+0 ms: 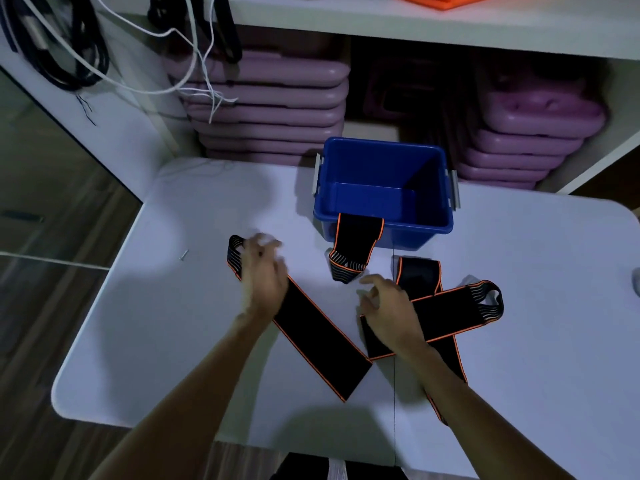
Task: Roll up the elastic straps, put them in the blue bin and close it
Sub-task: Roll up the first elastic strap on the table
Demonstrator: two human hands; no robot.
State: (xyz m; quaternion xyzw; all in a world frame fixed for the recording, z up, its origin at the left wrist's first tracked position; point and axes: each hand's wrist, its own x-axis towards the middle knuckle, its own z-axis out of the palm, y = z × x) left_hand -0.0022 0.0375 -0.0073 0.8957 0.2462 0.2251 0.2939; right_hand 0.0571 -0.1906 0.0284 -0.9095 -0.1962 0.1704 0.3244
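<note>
From the head view, the open blue bin (384,188) stood at twelve o'clock, one strap (353,247) draped over its near rim. The blurred left hand (263,275) hovered over the ten o'clock strap (311,327), its grip unclear; the right hand (388,310), fingers loosely curled, held nothing above the crossed straps (450,306).

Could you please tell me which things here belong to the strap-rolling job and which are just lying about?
Belonging to the job:
- blue bin, open, no lid in view
- strap draped over its rim
- flat strap under the left hand
- crossed straps by the right hand

Lying about:
- small screw
- stacked purple steps
- hanging cords
</note>
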